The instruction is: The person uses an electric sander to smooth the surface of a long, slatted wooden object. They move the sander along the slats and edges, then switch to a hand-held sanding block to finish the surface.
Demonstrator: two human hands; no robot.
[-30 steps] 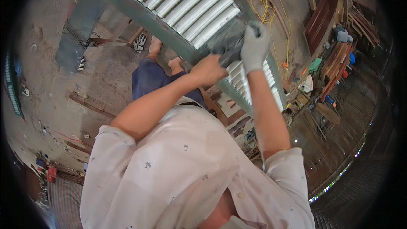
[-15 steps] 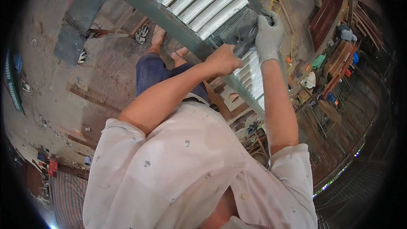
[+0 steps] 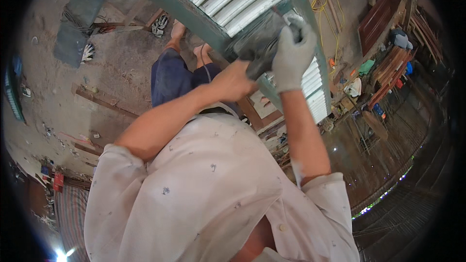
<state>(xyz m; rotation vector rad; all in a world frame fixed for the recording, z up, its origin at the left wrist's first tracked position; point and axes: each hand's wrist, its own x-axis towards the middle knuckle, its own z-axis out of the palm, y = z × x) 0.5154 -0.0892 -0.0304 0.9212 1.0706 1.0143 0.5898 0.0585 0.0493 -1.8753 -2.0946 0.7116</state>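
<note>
A green-framed louvred shutter (image 3: 189,12) with pale slats (image 3: 238,1) slants across the top middle, in front of my body. Over its slats and the crossing rail lies a dark, blurred power tool (image 3: 264,39), whose exact kind I cannot make out. My bare left hand (image 3: 235,81) is closed round its near end. On the tool's far right part, my right hand (image 3: 292,60), in a grey-white work glove, curls its thumb and fingers. Both forearms reach forward, and the tool hides part of the shutter beneath it.
Loose work gloves (image 3: 159,25) lie on the floor near my bare feet. A yellow cord (image 3: 318,0) is coiled beyond the shutter. To the right are a dark red wooden panel (image 3: 380,17) and stacked planks (image 3: 391,75). A wooden batten (image 3: 104,102) lies at the left.
Both hands and the dark power tool have moved left and nearer to my body along the shutter. The grip of each hand stays the same. My view has shifted slightly.
</note>
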